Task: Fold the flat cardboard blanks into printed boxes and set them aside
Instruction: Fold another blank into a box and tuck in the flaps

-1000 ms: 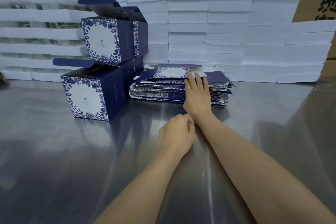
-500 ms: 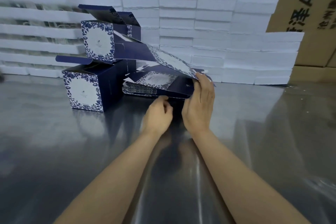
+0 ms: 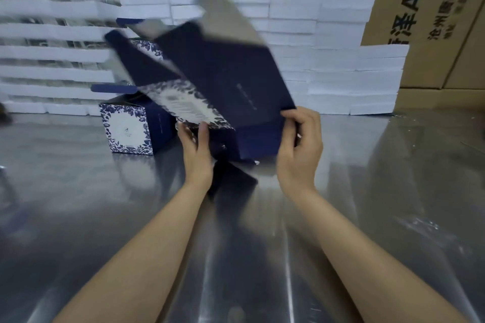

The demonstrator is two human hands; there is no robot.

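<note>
Open table in front, a crowded wall behind

The shiny metal table is bare near the person and out to the right, so a hand could slide there. The navy cardboard blank, held up in the left hand and right hand, blocks the middle. A folded printed box stands on the left, just beside the blank. White foam slabs are stacked along the back like a wall, with brown cartons behind them.
</note>
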